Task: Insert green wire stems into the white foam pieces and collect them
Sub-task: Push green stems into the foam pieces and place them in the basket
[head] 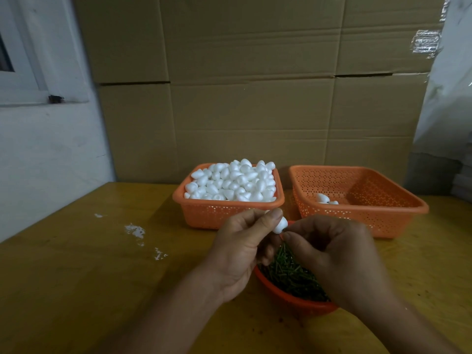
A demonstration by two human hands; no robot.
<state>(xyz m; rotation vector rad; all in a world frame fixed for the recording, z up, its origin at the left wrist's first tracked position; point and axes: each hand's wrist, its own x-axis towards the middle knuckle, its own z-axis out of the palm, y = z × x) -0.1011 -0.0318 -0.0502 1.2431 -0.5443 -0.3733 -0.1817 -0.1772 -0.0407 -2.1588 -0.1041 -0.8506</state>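
Two hands meet above the bowl of green stems (291,275): left hand (238,251) pinches a foam piece (280,224), right hand (332,254) fingertips pinched at its base, contents hidden

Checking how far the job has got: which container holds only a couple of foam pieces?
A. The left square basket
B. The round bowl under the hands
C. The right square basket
C: the right square basket shows just two or so foam pieces on its otherwise bare floor.

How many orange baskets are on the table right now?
3. One full of white foam pieces at back centre, one nearly empty at back right, and a smaller one of green wire stems under the hands, partly hidden.
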